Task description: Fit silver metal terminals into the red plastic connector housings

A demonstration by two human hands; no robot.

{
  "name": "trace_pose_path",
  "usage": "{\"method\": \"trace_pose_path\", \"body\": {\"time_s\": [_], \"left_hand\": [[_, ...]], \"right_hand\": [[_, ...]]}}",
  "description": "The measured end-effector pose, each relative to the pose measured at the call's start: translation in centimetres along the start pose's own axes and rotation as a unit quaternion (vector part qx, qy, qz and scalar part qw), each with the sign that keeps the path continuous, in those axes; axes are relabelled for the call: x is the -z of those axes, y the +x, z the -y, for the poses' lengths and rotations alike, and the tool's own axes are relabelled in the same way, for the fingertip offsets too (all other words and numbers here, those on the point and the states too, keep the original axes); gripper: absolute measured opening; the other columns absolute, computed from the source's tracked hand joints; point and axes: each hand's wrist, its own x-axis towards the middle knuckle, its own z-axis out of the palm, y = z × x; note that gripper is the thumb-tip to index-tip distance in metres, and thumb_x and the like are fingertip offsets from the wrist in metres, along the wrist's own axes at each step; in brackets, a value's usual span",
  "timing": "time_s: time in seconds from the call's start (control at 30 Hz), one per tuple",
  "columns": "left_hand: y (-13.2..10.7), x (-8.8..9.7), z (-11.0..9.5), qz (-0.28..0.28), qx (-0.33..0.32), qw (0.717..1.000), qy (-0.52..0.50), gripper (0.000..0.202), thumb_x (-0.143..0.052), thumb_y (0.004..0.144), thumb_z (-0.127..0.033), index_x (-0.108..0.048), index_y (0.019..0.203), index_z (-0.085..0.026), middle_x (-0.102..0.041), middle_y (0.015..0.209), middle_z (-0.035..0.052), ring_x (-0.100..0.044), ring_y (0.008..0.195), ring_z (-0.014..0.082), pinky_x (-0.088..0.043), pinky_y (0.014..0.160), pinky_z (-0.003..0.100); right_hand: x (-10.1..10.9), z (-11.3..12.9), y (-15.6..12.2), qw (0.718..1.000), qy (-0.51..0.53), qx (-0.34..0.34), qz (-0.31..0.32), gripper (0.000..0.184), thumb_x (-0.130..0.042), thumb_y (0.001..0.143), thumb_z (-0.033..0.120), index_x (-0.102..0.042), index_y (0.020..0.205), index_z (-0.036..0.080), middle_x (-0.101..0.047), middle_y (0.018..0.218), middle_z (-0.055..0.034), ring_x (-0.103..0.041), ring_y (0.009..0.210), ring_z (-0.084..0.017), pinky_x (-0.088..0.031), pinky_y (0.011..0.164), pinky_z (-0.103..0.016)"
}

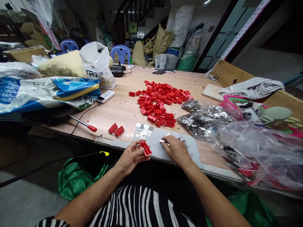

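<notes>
Black-and-white striped clothing (139, 205) occupies the near side of the thin, flat grey mat (156, 148). Above the mat's near-left edge, the left hand (133, 154) pinches an open, oblong red plastic case (145, 149) between thumb and fingers. Over the mat's middle, the right hand (178, 150) presses its fingertips together on a tiny silvery metal piece (162, 140). Beyond the mat lies a heap of similar red cases (163, 94). The held case is probably light, stiff and slightly slippery, best gripped by its long outer walls. Its underside faces away from view; the tiny piece, half covered by fingertips, is too small to identify.
</notes>
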Motion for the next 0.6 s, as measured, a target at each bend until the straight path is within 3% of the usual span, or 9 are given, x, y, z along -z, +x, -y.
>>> {"method": "trace_pose_path", "body": {"time_s": [0.13, 0.3, 0.47, 0.53, 0.6], "left_hand": [[-0.11, -0.32, -0.22, -0.007, -0.019, 1.000, 0.001, 0.045, -0.077, 0.071, -0.019, -0.061, 0.113, -0.017, -0.067, 0.104, 0.0092, -0.068, 0.087, 0.0209, -0.057, 0.075, 0.035], [-0.12, -0.09, -0.42, -0.004, 0.004, 1.000, -0.025, 0.042, -0.073, 0.076, -0.020, -0.059, 0.115, -0.016, -0.068, 0.106, 0.0115, -0.069, 0.085, 0.0195, -0.057, 0.073, 0.031], [-0.17, 0.30, -0.54, 0.017, 0.053, 0.996, -0.069, 0.042, -0.070, 0.079, -0.021, -0.056, 0.118, -0.014, -0.068, 0.110, 0.0155, -0.070, 0.087, 0.0206, -0.056, 0.072, 0.026], [-0.16, 0.35, -0.49, 0.025, 0.063, 0.995, -0.075, 0.041, -0.068, 0.080, -0.022, -0.056, 0.119, -0.013, -0.068, 0.110, 0.0160, -0.071, 0.084, 0.0196, -0.056, 0.070, 0.024], [-0.16, 0.30, -0.42, 0.027, 0.069, 0.994, -0.078, 0.039, -0.067, 0.082, -0.021, -0.057, 0.118, -0.012, -0.069, 0.107, 0.0152, -0.071, 0.080, 0.0176, -0.056, 0.067, 0.022]], "right_hand": [[-0.80, 0.18, 0.49, 0.993, -0.106, 0.001, 0.044, 0.021, -0.047, 0.092, 0.024, -0.063, 0.104, 0.021, -0.064, 0.102, -0.0059, -0.064, 0.083, -0.019, -0.045, 0.069, -0.029], [-1.19, 0.34, 0.67, 0.994, -0.103, 0.003, 0.023, 0.020, -0.045, 0.093, 0.025, -0.062, 0.102, 0.020, -0.064, 0.103, -0.0069, -0.063, 0.085, -0.019, -0.044, 0.069, -0.028], [-1.12, -0.04, 0.89, 0.998, 0.059, 0.017, -0.008, 0.021, -0.046, 0.088, 0.020, -0.059, 0.103, 0.018, -0.068, 0.089, -0.0062, -0.063, 0.080, -0.020, -0.046, 0.073, -0.031], [-1.12, 0.09, 0.91, 0.986, 0.167, 0.015, -0.012, 0.023, -0.048, 0.085, 0.023, -0.059, 0.105, 0.020, -0.067, 0.084, -0.0034, -0.062, 0.073, -0.018, -0.047, 0.069, -0.030], [-1.18, 0.47, 0.83, 0.956, 0.292, 0.003, 0.014, 0.022, -0.051, 0.084, 0.029, -0.060, 0.102, 0.021, -0.066, 0.085, -0.0023, -0.058, 0.062, -0.014, -0.047, 0.060, -0.028]]}}
